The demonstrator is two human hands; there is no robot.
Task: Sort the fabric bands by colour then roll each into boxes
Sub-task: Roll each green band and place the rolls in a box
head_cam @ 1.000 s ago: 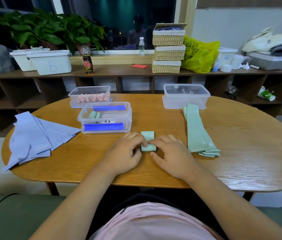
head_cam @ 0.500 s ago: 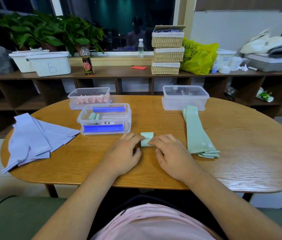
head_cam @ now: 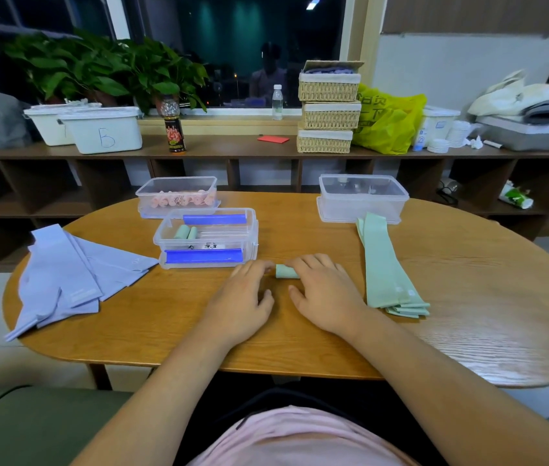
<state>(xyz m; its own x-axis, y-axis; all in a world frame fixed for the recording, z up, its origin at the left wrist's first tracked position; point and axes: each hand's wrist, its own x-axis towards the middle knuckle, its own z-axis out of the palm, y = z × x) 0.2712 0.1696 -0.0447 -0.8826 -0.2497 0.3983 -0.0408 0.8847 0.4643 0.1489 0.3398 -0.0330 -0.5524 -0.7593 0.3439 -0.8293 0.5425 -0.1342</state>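
Left hand (head_cam: pixel 244 299) and right hand (head_cam: pixel 328 295) lie palm-down on the wooden table (head_cam: pixel 485 290), fingers loosely spread, tips pressing the little green roll (head_cam: pixel 285 271) between them. Blue-clipped clear box (head_cam: pixel 253 237) sits just beyond, long shelf (head_cam: pixel 226 147) behind.

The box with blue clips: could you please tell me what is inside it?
In the box lie two rolled green bands, at its left; the near blue clip covers the front floor.

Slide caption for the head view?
Left hand and right hand press a rolled green band on the table near the clip-lid box.
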